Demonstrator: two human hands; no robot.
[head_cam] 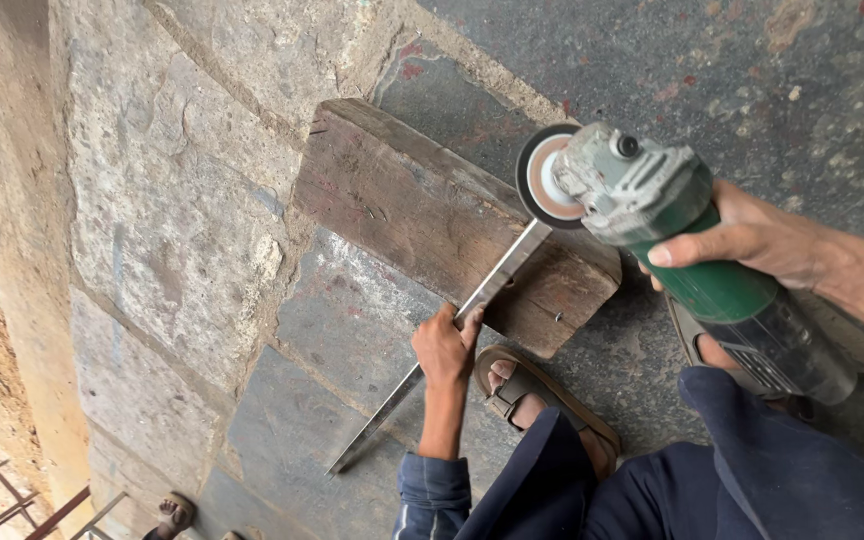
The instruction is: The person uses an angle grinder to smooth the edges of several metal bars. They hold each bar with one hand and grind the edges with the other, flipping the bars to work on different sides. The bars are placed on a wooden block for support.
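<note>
Trouser legs (712,470) in dark blue fill the near edge, with a sandalled foot (527,395) planted just below the wooden block (452,215), the toes almost against its lower corner. Beside that foot, the left hand (445,345) is closed around a flat metal strip (442,345), pressing it where it leaves the block's lower edge. The strip runs slantwise: its lower end lies on the stone floor (182,230) well below and to the left of the block, and its upper end rests on the block's top face. To the right of the block, the right hand (752,240) is wrapped around the green body of an angle grinder (692,260), fingers clamped on it. The grinder's grey head reaches over the block's right end, and its disc (542,178) meets the strip's upper end there. Beyond the block lies darker, speckled ground (702,60).
</note>
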